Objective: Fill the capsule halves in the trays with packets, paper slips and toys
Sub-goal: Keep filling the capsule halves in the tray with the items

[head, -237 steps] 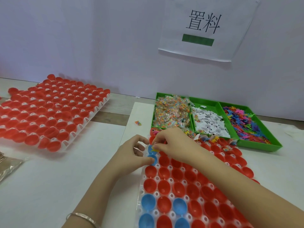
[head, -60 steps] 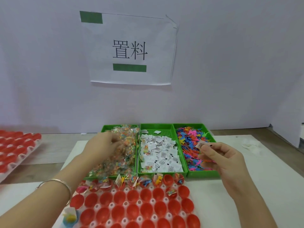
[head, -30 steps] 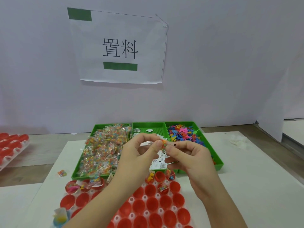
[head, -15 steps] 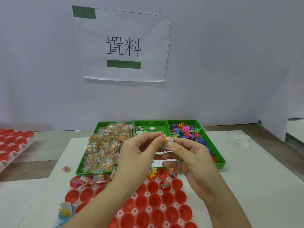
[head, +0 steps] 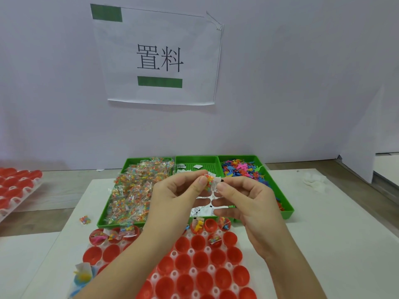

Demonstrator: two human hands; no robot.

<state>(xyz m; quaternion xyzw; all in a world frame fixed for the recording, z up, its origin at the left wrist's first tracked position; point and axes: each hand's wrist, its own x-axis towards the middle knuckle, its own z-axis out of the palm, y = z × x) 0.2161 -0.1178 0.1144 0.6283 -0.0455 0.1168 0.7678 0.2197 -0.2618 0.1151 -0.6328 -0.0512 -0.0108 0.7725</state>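
Observation:
My left hand point(head: 172, 197) pinches a clear packet of coloured beads point(head: 209, 181) between thumb and forefinger. My right hand point(head: 248, 203) pinches a white paper slip point(head: 217, 184) pressed against that packet. Both hands meet above the green bins. Below them lies the white tray point(head: 191, 252) of red capsule halves point(head: 198, 261); its far row holds filled halves point(head: 198, 226). The left bin point(head: 129, 162) holds bead packets, the middle bin point(head: 196, 161) paper slips, the right bin point(head: 287, 210) coloured plastic toys point(head: 239, 168).
A second tray of red capsule halves point(head: 15, 186) lies at the far left. A loose bead packet point(head: 84, 219) lies on the table left of the bins. One blue capsule half with contents point(head: 83, 277) sits at the near tray's left edge. A paper sign point(head: 158, 57) hangs on the wall.
Two seconds ago my left hand was in the packet bin and my right held a slip apart; they have come together and now hold packet and slip against each other, almost still.

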